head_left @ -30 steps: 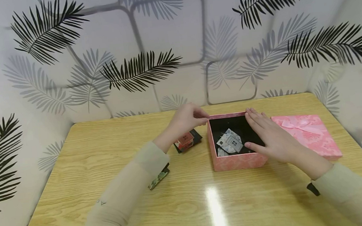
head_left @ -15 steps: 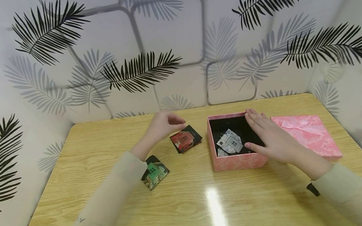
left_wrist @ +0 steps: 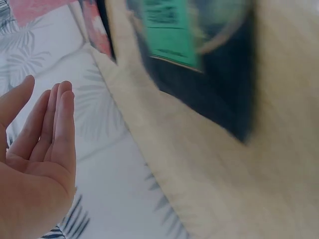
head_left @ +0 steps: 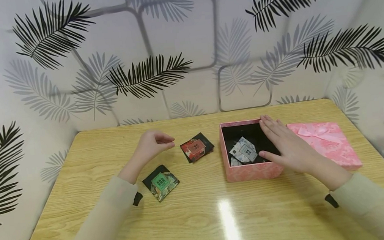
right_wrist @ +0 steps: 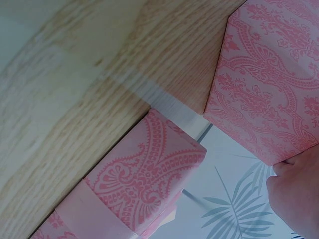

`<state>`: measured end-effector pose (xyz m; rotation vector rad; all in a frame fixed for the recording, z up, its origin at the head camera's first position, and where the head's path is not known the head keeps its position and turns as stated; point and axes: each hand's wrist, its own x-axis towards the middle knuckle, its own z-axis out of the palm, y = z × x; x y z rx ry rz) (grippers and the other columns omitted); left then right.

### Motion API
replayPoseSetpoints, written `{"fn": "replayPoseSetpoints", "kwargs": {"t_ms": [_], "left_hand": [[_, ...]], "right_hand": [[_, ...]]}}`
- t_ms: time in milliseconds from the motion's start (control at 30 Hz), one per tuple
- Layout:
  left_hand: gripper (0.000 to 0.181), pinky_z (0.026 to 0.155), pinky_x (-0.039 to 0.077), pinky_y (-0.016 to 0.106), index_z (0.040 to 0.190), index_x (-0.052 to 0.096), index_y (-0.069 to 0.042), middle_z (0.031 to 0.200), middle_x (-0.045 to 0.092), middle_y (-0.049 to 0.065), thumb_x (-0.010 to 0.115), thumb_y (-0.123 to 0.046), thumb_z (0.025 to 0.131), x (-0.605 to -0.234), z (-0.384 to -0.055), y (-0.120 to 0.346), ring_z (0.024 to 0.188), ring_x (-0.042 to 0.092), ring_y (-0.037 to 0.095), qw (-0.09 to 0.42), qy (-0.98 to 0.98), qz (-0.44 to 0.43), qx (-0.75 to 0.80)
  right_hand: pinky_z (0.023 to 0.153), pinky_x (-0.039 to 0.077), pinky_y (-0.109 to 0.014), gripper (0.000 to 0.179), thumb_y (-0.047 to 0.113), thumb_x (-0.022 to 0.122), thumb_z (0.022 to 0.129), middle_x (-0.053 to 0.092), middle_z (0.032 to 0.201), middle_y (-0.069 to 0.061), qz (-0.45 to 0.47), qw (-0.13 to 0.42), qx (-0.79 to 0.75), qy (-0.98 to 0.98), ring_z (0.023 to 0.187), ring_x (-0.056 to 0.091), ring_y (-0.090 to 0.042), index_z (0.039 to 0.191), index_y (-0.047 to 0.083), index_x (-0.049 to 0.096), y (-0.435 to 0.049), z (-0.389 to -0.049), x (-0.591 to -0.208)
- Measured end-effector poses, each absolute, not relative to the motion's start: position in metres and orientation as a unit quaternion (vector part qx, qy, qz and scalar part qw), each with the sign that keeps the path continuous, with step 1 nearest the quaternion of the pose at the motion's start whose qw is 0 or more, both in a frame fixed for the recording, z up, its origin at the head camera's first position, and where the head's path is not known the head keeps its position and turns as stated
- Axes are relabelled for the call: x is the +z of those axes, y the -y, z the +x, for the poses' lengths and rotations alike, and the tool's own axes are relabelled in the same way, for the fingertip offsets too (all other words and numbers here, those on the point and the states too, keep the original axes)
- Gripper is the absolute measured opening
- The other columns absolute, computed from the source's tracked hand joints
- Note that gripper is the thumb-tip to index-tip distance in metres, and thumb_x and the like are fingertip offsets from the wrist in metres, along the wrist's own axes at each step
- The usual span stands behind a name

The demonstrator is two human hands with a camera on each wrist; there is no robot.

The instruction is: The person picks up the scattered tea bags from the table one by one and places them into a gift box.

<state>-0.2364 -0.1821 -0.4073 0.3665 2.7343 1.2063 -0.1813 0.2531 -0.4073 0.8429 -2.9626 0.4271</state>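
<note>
Probable step: reaching for green packet (head_left: 161, 181).
Left hand (head_left: 149, 146) empty, thumb parted, near it; right hand (head_left: 289, 146) straight-fingered on pink box (head_left: 251, 172). Pickup would require pinching.

The left hand (left_wrist: 42, 164) reaches up along the left edge of the frame, palm showing, fingers side by side and the thumb standing apart from them. Well to its right, a dark packet (left_wrist: 214, 89) hangs down from the top edge, blurred, its green label (left_wrist: 170, 37) too fuzzy for me to read. A red-and-black packet (left_wrist: 98, 27) pokes in at upper left, near a pink patch (left_wrist: 35, 9) in the corner. Pale wood tabletop (left_wrist: 279, 194) fills the right; leaf-printed wall (left_wrist: 112, 169) slants down the left.
</note>
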Motion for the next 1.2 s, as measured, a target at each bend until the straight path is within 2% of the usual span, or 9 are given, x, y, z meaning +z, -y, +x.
{"fn": "replayPoseSetpoints", "kwargs": {"t_ms": [200, 533, 667, 900, 1033, 1200], "left_hand": [[0.027, 0.093, 0.063, 0.048, 0.122, 0.078, 0.003, 0.117, 0.079, 0.020, 0.076, -0.013, 0.099, -0.419, -0.230, 0.199, 0.102, 0.077, 0.034, 0.073, -0.905, 0.109, 0.405], [0.028, 0.089, 0.064, 0.043, 0.120, 0.078, 0.003, 0.113, 0.080, 0.020, 0.079, -0.012, 0.097, -0.433, -0.223, 0.216, 0.099, 0.078, 0.031, 0.083, -0.904, 0.093, 0.408], [0.028, 0.087, 0.065, 0.041, 0.119, 0.078, 0.003, 0.112, 0.080, 0.020, 0.080, -0.012, 0.096, -0.438, -0.221, 0.221, 0.097, 0.078, 0.030, 0.091, -0.909, 0.099, 0.394], [0.029, 0.089, 0.065, 0.041, 0.117, 0.078, 0.005, 0.112, 0.080, 0.021, 0.083, -0.010, 0.092, -0.444, -0.214, 0.226, 0.098, 0.078, 0.031, 0.093, -0.908, 0.110, 0.394], [0.033, 0.088, 0.065, 0.042, 0.120, 0.076, 0.006, 0.113, 0.079, 0.022, 0.084, -0.009, 0.091, -0.446, -0.210, 0.229, 0.098, 0.077, 0.031, 0.100, -0.908, 0.129, 0.387], [0.046, 0.094, 0.063, 0.046, 0.127, 0.072, 0.007, 0.119, 0.077, 0.021, 0.088, -0.012, 0.089, -0.447, -0.202, 0.232, 0.106, 0.074, 0.034, 0.098, -0.912, 0.174, 0.360]], "right_hand": [[0.134, 0.016, -0.062, 0.093, 0.047, 0.063, 0.104, 0.017, 0.176, -0.026, 0.274, 0.021, 0.136, 0.952, 0.164, 0.017, -0.044, 0.168, -0.005, 0.018, -0.253, -0.182, -0.408], [0.135, 0.013, -0.059, 0.093, 0.047, 0.062, 0.105, 0.016, 0.177, -0.025, 0.273, 0.020, 0.140, 0.952, 0.164, 0.016, -0.044, 0.168, -0.003, 0.017, -0.253, -0.182, -0.408], [0.134, 0.016, -0.061, 0.093, 0.047, 0.062, 0.105, 0.016, 0.176, -0.025, 0.272, 0.021, 0.136, 0.952, 0.164, 0.017, -0.044, 0.168, -0.004, 0.017, -0.252, -0.182, -0.409], [0.136, 0.011, -0.055, 0.093, 0.047, 0.062, 0.105, 0.015, 0.177, -0.024, 0.273, 0.021, 0.138, 0.952, 0.165, 0.015, -0.042, 0.168, -0.003, 0.016, -0.253, -0.182, -0.409], [0.136, 0.013, -0.057, 0.093, 0.047, 0.062, 0.105, 0.015, 0.177, -0.024, 0.272, 0.019, 0.135, 0.952, 0.165, 0.016, -0.042, 0.168, -0.003, 0.016, -0.253, -0.182, -0.409], [0.135, 0.014, -0.059, 0.093, 0.047, 0.062, 0.105, 0.015, 0.177, -0.024, 0.270, 0.016, 0.133, 0.954, 0.165, 0.016, -0.044, 0.168, -0.003, 0.016, -0.253, -0.183, -0.409]]}}
